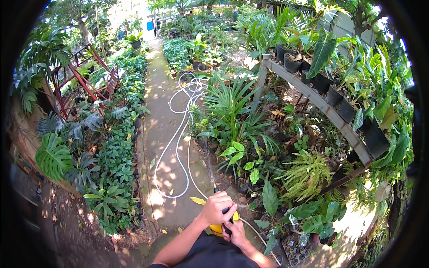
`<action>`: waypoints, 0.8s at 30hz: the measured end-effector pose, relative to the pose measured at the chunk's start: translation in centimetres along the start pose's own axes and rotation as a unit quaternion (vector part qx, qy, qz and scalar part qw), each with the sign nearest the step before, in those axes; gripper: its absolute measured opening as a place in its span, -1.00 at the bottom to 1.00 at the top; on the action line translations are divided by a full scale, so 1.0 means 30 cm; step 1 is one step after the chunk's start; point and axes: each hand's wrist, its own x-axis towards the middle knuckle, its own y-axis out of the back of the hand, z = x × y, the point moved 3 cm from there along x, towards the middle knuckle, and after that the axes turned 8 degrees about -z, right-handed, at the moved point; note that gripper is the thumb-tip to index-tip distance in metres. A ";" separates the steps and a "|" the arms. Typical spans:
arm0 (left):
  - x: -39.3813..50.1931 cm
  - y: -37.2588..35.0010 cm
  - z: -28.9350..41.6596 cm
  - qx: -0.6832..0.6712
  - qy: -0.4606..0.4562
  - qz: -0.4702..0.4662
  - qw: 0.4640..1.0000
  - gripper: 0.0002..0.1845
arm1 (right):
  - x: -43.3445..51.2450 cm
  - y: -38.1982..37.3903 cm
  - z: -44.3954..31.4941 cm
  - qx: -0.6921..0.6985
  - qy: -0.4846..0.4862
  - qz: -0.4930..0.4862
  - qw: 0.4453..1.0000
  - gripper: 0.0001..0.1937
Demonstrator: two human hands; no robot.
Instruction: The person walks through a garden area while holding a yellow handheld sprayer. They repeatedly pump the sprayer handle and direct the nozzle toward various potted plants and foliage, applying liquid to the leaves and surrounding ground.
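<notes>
A yellow and black hose spray gun [236, 216] is held low in front of my body. My left hand [218, 207] is wrapped around its front part, just behind the black nozzle tip [216, 190]. My right hand [236, 231] grips the black handle lower down; both hands hide much of the tool. A thin water jet [209, 164] leaves the nozzle, away from me toward the potted plants at the right of the path. The pale garden hose [182, 160] lies in loose loops along the concrete path [161, 124].
Leafy ground plants [117, 157] border the path's left side, with a red metal frame [83, 78] beyond. On the right, a curved-looking raised bench [321, 104] carries several black pots. A fern [306, 172] and a seedling tray [296, 251] are near my right side.
</notes>
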 end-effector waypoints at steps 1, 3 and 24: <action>-0.001 -0.008 -0.001 -0.006 0.008 0.005 1.000 -0.76 | -0.002 0.009 0.003 -0.002 0.000 -0.004 1.000 -0.62; -0.005 -0.022 -0.002 0.000 0.010 0.010 1.000 -0.76 | -0.004 0.025 0.011 -0.003 -0.002 -0.009 1.000 -0.61; -0.043 0.003 -0.012 -0.001 -0.025 -0.016 1.000 -0.71 | 0.000 -0.033 0.063 0.008 0.023 0.029 0.999 -0.59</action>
